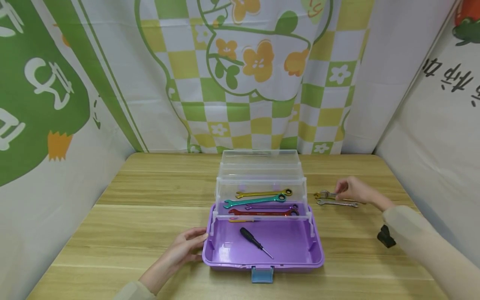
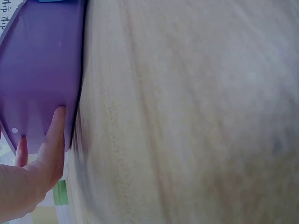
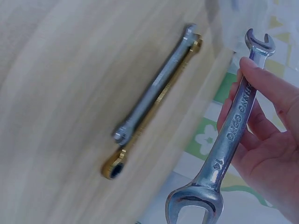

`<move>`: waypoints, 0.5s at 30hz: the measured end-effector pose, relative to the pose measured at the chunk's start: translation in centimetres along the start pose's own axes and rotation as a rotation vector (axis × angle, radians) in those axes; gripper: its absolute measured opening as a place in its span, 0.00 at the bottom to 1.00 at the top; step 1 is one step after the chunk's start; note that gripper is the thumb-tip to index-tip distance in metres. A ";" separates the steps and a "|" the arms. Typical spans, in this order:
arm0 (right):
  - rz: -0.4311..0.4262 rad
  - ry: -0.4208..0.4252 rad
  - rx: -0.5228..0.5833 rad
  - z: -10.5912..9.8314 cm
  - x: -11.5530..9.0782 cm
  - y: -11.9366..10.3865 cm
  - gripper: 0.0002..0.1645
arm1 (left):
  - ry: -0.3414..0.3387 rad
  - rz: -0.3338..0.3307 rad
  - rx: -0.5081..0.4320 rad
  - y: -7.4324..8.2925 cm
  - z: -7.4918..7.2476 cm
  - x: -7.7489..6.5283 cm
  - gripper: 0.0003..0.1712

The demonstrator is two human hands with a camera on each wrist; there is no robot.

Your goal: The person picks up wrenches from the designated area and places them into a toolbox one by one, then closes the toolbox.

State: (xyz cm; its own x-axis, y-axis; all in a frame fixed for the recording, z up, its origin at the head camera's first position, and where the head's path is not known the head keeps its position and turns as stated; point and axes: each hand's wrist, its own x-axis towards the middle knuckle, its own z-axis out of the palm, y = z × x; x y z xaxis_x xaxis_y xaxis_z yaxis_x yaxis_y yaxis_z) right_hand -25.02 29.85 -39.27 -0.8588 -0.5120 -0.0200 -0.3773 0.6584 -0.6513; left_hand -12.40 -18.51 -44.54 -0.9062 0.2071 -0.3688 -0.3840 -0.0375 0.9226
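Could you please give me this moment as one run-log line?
Left hand: touching purple toolbox | right hand: holding silver wrench | on table: second silver wrench, gold wrench | in toolbox: black screwdriver

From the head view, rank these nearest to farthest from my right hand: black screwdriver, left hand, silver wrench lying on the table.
1. Silver wrench, on the table close by the right hand.
2. Black screwdriver, to the left inside the purple toolbox.
3. Left hand, at the toolbox's left side.
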 end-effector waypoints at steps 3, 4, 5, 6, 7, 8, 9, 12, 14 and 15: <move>0.034 0.001 -0.011 -0.6 0.2 -0.7 0.06 | -0.002 0.004 0.001 0.0 0.0 0.0 0.36; 0.041 0.000 -0.009 -0.8 0.3 -0.9 0.06 | -0.002 0.005 0.000 0.0 0.0 0.0 0.36; 0.043 0.001 -0.004 -1.0 0.4 -1.1 0.06 | -0.002 0.006 0.000 0.0 0.0 0.0 0.36; 0.044 0.003 0.007 -1.2 0.6 -1.3 0.06 | -0.002 0.006 0.001 0.0 0.0 0.0 0.36; 0.047 0.005 0.011 -1.4 0.7 -1.5 0.05 | -0.002 0.006 0.002 0.0 0.0 0.0 0.36; 0.037 0.011 0.017 -1.6 0.8 -1.6 0.05 | -0.002 0.006 0.002 0.0 0.0 0.0 0.36; 0.030 0.018 0.020 -1.8 1.0 -1.8 0.05 | -0.002 0.005 0.002 0.0 0.0 0.0 0.36; 0.015 0.030 0.011 -2.3 1.4 -2.4 0.04 | -0.002 0.005 0.003 0.0 0.0 0.0 0.36; 0.008 0.038 0.000 -2.6 1.6 -2.8 0.04 | -0.001 0.005 0.002 0.0 0.0 0.0 0.36; 0.011 0.041 -0.009 -2.8 1.8 -3.0 0.04 | -0.001 0.006 0.001 0.0 0.0 0.0 0.36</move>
State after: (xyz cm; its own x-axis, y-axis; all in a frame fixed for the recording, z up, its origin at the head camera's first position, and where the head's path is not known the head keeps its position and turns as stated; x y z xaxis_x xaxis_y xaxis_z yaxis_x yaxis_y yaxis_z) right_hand -26.37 28.51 -35.26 -0.8762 -0.4820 0.0040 -0.3708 0.6686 -0.6445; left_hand -12.38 -18.51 -44.50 -0.9082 0.2078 -0.3634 -0.3787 -0.0380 0.9247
